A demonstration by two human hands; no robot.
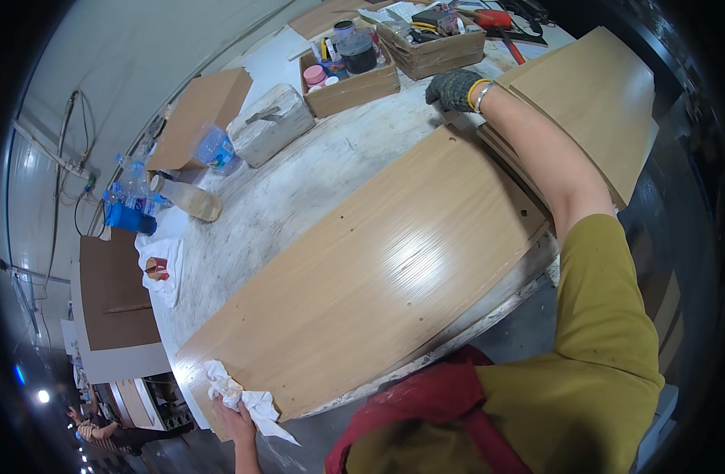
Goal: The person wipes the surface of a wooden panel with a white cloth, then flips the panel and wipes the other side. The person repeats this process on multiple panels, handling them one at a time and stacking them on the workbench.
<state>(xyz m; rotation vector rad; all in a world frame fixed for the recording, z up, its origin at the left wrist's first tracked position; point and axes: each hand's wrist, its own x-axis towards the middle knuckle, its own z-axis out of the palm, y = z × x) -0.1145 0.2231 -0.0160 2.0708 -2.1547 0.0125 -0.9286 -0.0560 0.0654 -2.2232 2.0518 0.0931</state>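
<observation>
A long wood-grain panel (331, 268) with several small holes lies slantwise across the worktable. At its near left end, my left hand (237, 423) is closed on a crumpled white cloth (256, 404), which rests on the panel's surface. My right hand (455, 90), in a dark grey knit glove, is beyond the panel's far right corner, beside a cardboard box of tools (433, 55). Its fingers are curled, and whatever they may hold is hidden. The right forearm passes over a stack of similar panels (591, 87).
Behind the panel stand a cardboard box of jars (354, 93), a pale wrapped block (271, 126) and an upright piece of cardboard (196, 118). Several plastic bottles (187, 197) are at the left edge, near a white bag (169, 284). Another person (101, 430) is far off, lower left.
</observation>
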